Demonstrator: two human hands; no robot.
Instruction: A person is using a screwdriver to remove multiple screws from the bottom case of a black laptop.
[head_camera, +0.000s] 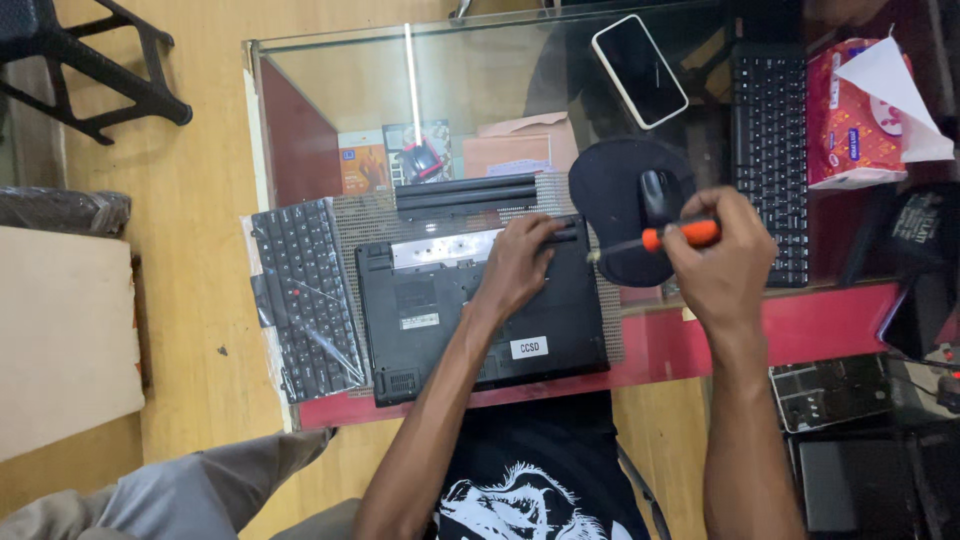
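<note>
A flat, matte black plastic laptop (470, 320) lies bottom-up on a grey mesh mat (365, 225) at the front of the glass counter (330, 100), long axis running left to right. The left hand (520, 262) presses flat on its upper right corner, fingers curled over the edge. The right hand (725, 260) grips a screwdriver (665, 238) with an orange handle, its thin metal shaft pointing left toward the laptop. A loose keyboard (305, 300) lies just left.

A black laptop (470, 325) lay upside down at the lower centre of the frame, base up, white labels showing, its upper edge opened to bare metal. An orange-handled screwdriver (660, 238) lay level at centre right, tip pointing left toward it.
</note>
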